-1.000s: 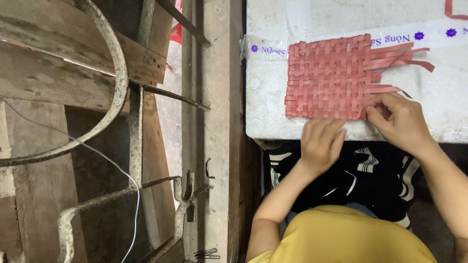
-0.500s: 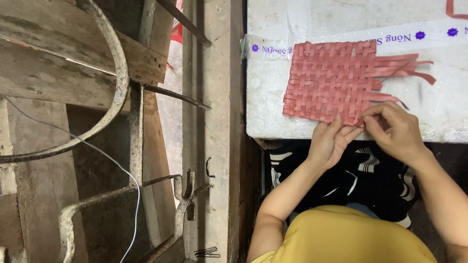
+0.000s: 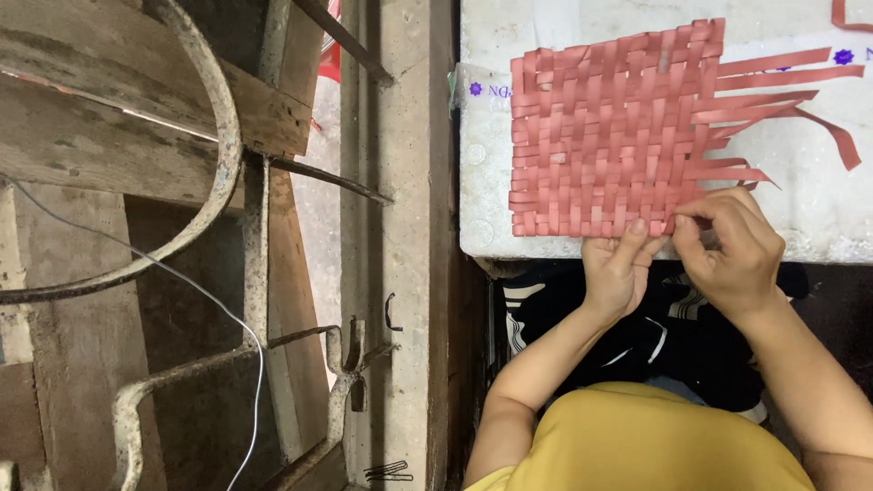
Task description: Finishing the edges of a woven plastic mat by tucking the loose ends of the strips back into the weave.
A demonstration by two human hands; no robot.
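Woven mat (image 3: 605,136) of salmon-red strips lies flat on the white foam slab (image 3: 800,232), its near edge just short of the slab's front rim. From the look of it, most of the panel is plaited tight: the left and middle are a closed checker with short trimmed ends. What seems left is the right side, where loose strips (image 3: 782,86) trail out unwoven and one curls away.

At the near edge, the left hand (image 3: 618,268) rests with fingers (image 3: 637,232) lying together, tips pressed flat on the mat's bottom row, holding nothing. Just beside it, the right hand (image 3: 732,241) has thumb and forefinger drawn narrow, pinching a strip end at the lower right corner of the weave, the other fingers curled over.
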